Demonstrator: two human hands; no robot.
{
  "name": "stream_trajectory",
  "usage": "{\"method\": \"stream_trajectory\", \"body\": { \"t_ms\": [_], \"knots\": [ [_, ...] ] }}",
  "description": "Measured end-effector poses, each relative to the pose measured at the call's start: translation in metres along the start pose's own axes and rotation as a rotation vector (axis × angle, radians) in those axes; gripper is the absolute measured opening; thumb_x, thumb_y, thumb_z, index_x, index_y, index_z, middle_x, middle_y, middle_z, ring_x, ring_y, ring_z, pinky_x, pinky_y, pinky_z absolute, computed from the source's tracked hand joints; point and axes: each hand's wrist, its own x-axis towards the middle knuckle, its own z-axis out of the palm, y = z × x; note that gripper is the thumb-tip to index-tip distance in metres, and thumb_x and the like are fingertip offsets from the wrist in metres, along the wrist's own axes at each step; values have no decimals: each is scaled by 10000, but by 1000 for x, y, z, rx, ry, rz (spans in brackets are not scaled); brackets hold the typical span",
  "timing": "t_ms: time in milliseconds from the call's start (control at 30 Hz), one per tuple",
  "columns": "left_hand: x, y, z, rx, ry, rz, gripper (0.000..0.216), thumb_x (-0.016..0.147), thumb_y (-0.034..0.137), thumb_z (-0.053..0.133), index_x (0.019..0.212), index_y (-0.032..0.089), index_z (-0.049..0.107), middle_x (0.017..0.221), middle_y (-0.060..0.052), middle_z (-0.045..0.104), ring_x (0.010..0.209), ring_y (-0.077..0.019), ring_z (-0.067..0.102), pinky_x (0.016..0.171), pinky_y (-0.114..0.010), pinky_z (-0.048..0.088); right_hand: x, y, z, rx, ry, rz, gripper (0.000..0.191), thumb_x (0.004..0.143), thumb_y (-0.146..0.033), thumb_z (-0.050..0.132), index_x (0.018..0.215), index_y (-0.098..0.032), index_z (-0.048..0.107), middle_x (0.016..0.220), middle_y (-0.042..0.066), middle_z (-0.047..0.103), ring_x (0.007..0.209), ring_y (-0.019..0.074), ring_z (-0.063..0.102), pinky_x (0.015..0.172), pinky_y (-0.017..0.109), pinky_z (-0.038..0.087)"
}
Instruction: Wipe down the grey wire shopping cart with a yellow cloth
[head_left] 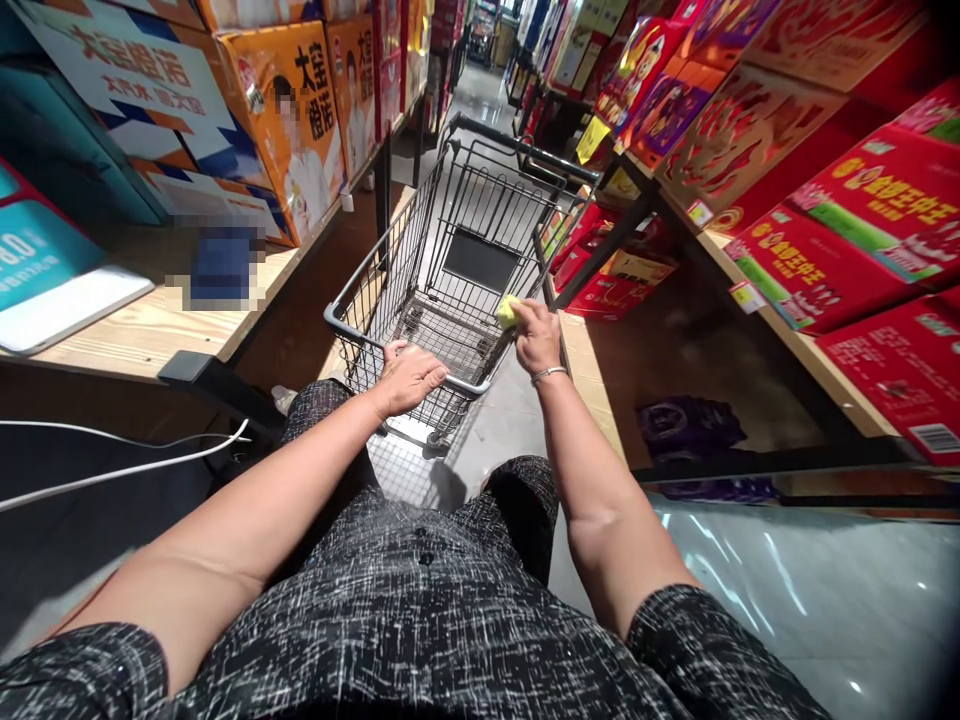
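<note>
A wire shopping cart (397,240) stands in the aisle just before me, its basket holding nothing that I can see. My left hand (411,378) is closed over the grey rim at the cart's near end. In my right hand (537,335) is a small yellow sponge (508,312), pinched in the fingers at the cart's right side. Whether the sponge touches the wires I cannot tell. The cart's black handle bar (525,155) is at the far end, and a dark panel (480,260) hangs on the inside of the basket.
Shelves hem in both sides. Orange drink cartons (281,130) are stacked on the left wooden shelf (202,320), near a white tablet-like edge (75,305). Red gift boxes (847,260) fill the right shelf. White cables (127,470) hang at lower left. Purple packages (690,425) lie low on the right.
</note>
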Motion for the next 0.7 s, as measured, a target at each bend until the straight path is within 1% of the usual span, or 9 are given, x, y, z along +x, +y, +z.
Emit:
{"method": "stream_trajectory", "body": {
  "t_ms": [67,133,200,267,333,400,467,533,700],
  "knots": [
    [1,-2,1,6,5,-5,579,1029,533,217,943,270,725,924,-16,719,1038,-242,595,1064,-535,187,13,8,3,40,40,35,513,806,-63,457,1235,-229,682,1346,86,596,1185,265,508,1070,510,384],
    [1,-5,0,12,6,-12,554,1028,519,238,931,264,720,925,-16,723,1036,-240,595,1066,-535,191,11,11,7,110,67,20,522,759,-55,469,1214,-221,664,1313,86,596,1232,257,508,1106,517,359],
    [2,-10,-3,24,2,-17,523,1021,510,269,913,257,714,922,-18,726,1026,-239,594,1068,-536,197,-6,7,13,223,91,-27,491,762,-87,483,1204,-229,641,1285,82,591,1257,249,508,1126,509,365],
    [4,-17,-7,38,0,-17,497,1013,502,296,884,252,705,920,-20,729,1012,-238,590,1070,-539,203,-32,-3,18,376,100,-66,465,800,-138,498,1239,-248,606,1284,76,580,1262,237,510,1127,480,397],
    [7,-24,-12,49,1,-26,479,1004,494,314,847,247,694,915,-21,730,1019,-241,581,1075,-545,203,-59,-18,22,520,74,-85,493,838,-179,518,1322,-270,551,1310,70,566,1255,224,522,1116,446,433],
    [11,-31,-17,56,3,-52,466,995,483,322,817,248,683,901,-21,730,1048,-247,570,1085,-552,195,-81,-37,24,589,32,-115,556,863,-200,545,1409,-285,482,1341,73,550,1248,220,531,1106,431,455],
    [15,-36,-21,59,1,-80,457,988,474,329,795,253,679,893,-17,730,1073,-250,560,1093,-559,184,-96,-53,27,552,12,-179,562,888,-211,558,1437,-287,463,1337,87,542,1248,228,531,1103,439,464],
    [19,-40,-24,58,2,-101,451,980,477,346,765,255,675,875,-9,727,1068,-248,554,1100,-560,177,-106,-64,33,443,8,-250,494,907,-202,551,1391,-294,519,1279,93,546,1242,237,525,1100,461,465],
    [24,-44,-27,52,36,-155,406,893,508,521,611,222,575,711,3,641,965,-230,539,1117,-537,186,-128,-63,68,239,52,-352,325,897,-174,560,1159,-333,668,1136,73,534,1214,246,503,1079,508,465]
  ]
}}
